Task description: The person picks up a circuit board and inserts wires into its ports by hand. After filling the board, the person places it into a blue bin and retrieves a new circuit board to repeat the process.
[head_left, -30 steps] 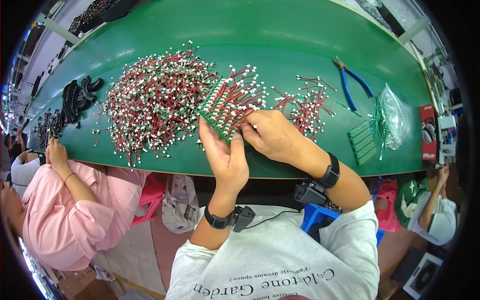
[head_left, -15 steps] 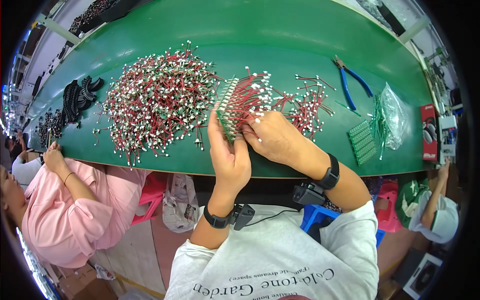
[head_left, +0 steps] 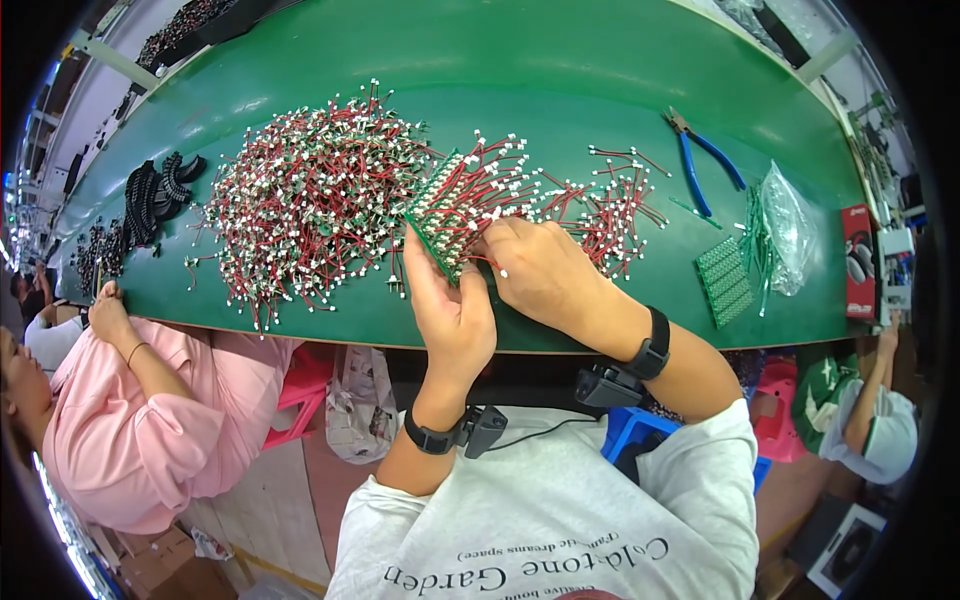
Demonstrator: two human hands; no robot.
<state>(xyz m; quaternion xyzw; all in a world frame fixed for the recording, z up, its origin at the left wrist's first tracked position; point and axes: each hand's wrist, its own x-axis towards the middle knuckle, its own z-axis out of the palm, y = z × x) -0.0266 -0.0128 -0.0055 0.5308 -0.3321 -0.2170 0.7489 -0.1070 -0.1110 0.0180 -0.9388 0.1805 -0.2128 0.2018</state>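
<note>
Above the table's near side, my left hand (head_left: pixel 452 325) grips a green circuit board panel (head_left: pixel 437 222) by its lower edge, thumb on one side and fingers behind. The panel is tilted. Rows of red wires with white connectors (head_left: pixel 490 175) stick out from it to the right. My right hand (head_left: pixel 550 275) is closed by the panel's lower right side, its fingertips pinched among the red wires. A wire end with a white connector pokes out below those fingers. What exactly the fingertips grip is partly hidden.
Left of the panel lies a large heap of wired boards (head_left: pixel 310 200). Loose red cables (head_left: pixel 615 215) lie to the right, then blue-handled cutters (head_left: pixel 700 165), a bare green panel (head_left: pixel 725 280) and a clear plastic bag (head_left: pixel 788 235). A co-worker in pink (head_left: pixel 150 420) sits at left.
The panel has turned so that more of its wired face shows, and it has shifted slightly left with my left hand. My right fingers have moved a little up among the wires.
</note>
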